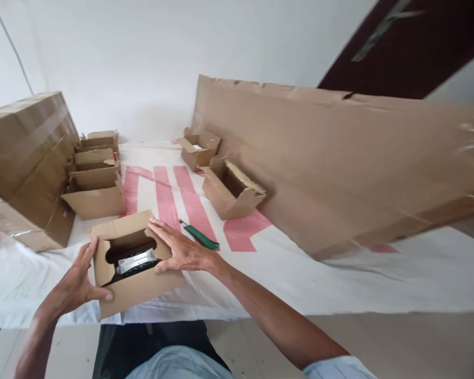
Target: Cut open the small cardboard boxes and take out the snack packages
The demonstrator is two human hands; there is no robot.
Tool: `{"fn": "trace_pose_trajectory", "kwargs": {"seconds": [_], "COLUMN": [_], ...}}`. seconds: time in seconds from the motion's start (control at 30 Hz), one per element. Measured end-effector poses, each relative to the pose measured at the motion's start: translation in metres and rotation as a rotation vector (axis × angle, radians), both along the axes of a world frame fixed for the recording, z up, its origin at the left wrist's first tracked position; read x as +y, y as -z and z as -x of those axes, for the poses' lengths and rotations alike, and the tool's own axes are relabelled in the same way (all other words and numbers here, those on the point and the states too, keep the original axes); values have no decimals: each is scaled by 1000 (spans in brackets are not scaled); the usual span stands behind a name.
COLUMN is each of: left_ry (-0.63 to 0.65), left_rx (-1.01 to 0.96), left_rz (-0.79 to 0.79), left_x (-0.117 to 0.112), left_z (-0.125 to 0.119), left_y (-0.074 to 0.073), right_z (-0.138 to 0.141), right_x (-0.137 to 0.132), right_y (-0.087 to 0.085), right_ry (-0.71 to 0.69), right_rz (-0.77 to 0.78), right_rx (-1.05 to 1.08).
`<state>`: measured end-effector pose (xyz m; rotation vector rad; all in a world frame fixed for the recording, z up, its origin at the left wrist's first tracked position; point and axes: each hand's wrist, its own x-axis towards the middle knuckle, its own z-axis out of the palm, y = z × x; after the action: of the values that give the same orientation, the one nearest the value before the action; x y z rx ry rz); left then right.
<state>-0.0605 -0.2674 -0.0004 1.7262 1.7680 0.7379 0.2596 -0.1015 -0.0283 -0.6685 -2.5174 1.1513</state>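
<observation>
A small open cardboard box (140,295) sits near the front edge of the table, its flaps raised. Inside lies a silver and black item (136,260), whose kind I cannot make out. My left hand (73,281) grips the box's left side, thumb on the near flap and fingers along the left edge. On the opposite side, my right hand (184,250) holds the right edge with fingers towards the far corner and thumb on the side flap. Just beyond the right hand lies a green utility knife (201,237).
Several open small boxes (95,202) line up at left beside a large carton (31,168). Two more, a nearer box (225,197) and a farther box (199,152), stand by a big cardboard sheet (339,168). A white cloth (280,284) with pink marks covers the table.
</observation>
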Motion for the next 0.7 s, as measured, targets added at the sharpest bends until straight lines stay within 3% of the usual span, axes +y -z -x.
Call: {"fn": "trace_pose_trajectory", "kwargs": {"seconds": [0.27,0.53,0.7], "left_ry": [-52,-176,-216], "left_rx": [-12,72,98], "left_rz": [-32,-207,-256], "left_x": [-13,-23,-30], "left_z": [-17,-39,-52], "left_y": [8,26,31], "right_z": [4,-3,-2], "right_x": [-23,-33,-38], "right_y": [14,24,12], "right_ry": [117,279,288], "right_rz": [-135,-288,-445], "right_rx": [128,333,242]}}
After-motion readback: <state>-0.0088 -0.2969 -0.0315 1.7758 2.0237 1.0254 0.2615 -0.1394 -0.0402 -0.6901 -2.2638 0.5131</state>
